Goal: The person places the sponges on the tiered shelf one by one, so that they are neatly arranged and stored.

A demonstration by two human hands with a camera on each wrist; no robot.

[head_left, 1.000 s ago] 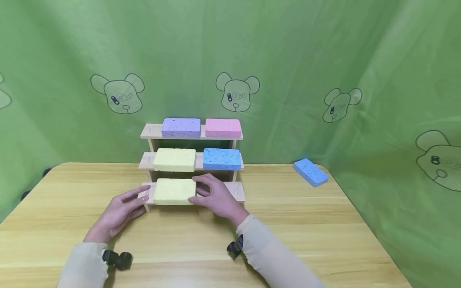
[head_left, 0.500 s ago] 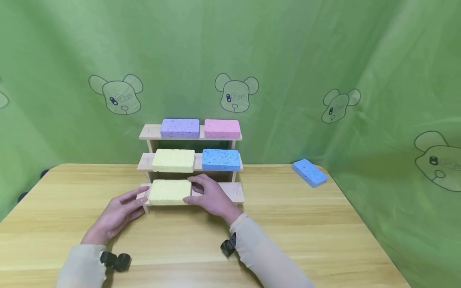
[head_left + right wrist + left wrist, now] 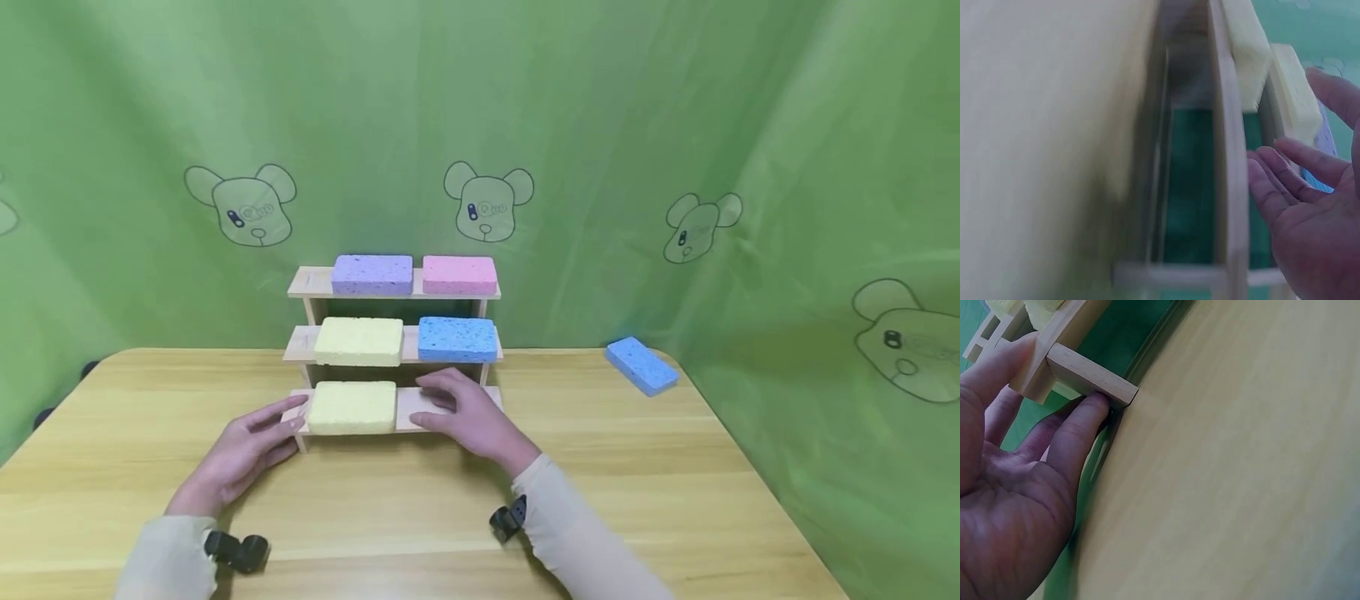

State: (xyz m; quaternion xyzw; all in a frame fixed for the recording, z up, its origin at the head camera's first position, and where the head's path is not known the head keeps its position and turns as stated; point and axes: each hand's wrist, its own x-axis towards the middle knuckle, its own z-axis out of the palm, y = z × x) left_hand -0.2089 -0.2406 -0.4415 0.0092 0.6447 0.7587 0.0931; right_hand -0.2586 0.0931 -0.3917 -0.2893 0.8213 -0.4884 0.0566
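A three-tier wooden rack (image 3: 302, 343) stands on the table. On its bottom tier, toward the left, lies a pale yellow sponge (image 3: 352, 407). My left hand (image 3: 243, 454) holds the left end of that tier; the left wrist view has its fingers against the board and leg. My right hand (image 3: 476, 421) hovers over the right part of the bottom tier, thumb and fingers spread, apart from the sponge and holding nothing. On the middle tier sit another yellow sponge (image 3: 358, 341) and a blue sponge (image 3: 457, 338). A purple sponge (image 3: 372, 275) and a pink sponge (image 3: 460, 275) lie on top.
A loose blue sponge (image 3: 641, 365) lies at the back right corner of the wooden table (image 3: 375, 517). Green curtains (image 3: 585, 125) with bear-head drawings hang behind and to the right.
My right hand slid the bottom yellow sponge slightly left, then let go and moved right. My left hand stayed at the rack's left end.
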